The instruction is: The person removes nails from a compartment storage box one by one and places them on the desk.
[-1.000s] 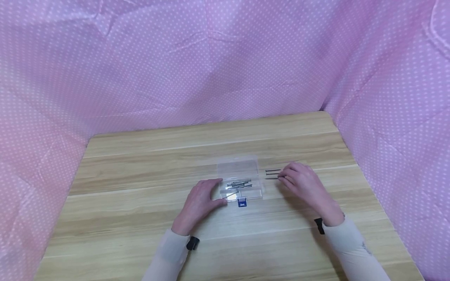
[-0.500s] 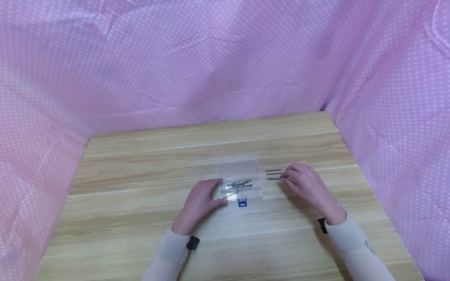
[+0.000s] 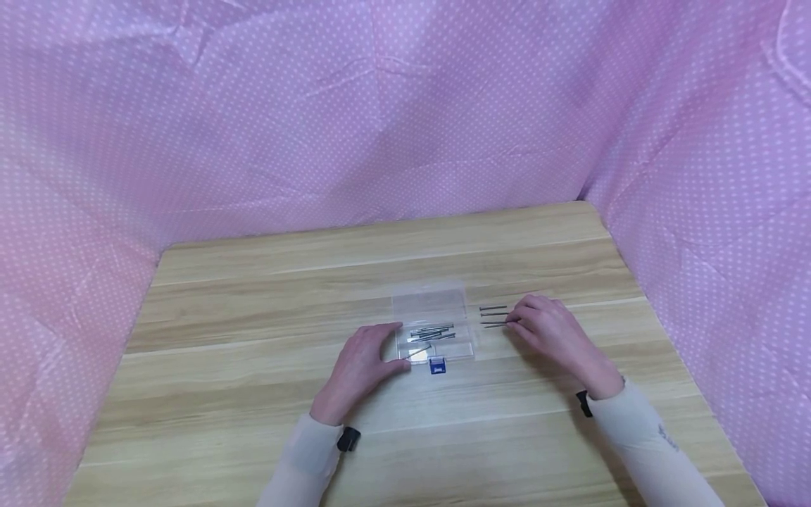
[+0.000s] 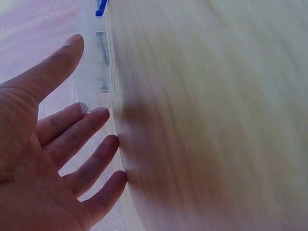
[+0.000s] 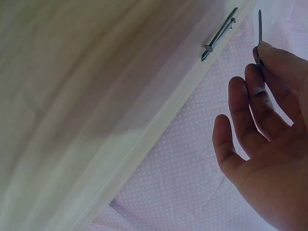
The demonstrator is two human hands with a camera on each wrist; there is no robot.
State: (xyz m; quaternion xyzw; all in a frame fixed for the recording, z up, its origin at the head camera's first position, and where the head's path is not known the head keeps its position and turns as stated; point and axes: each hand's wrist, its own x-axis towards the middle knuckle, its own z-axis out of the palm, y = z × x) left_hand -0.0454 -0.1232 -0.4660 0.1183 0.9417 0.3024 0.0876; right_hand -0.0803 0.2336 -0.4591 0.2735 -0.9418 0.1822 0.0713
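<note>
In the head view a clear plastic box (image 3: pixel 469 345) with a blue latch (image 3: pixel 438 365) stands in the middle of the table, its lid folded back. Several nails (image 3: pixel 434 332) are piled inside, and a single nail (image 3: pixel 418 351) slants in the front part. My left hand (image 3: pixel 356 362) holds the box's left end between thumb and index finger. To the right of the box, my right hand (image 3: pixel 543 329) pinches a nail (image 5: pixel 260 26) between thumb and forefinger, its point outward. Beside these fingers, several nails (image 5: pixel 220 34) lie on the table.
The wood-grain table (image 3: pixel 253 303) reaches back to a pink dotted curtain (image 3: pixel 355 127), which also hangs at both sides. Each wrist bears a dark camera mount (image 3: pixel 348 439) at the sleeve's end.
My right hand has drifted slightly right, away from the box. By its fingertips, two thin shafts now show apart where one was seen before. The left hand stays put.
</note>
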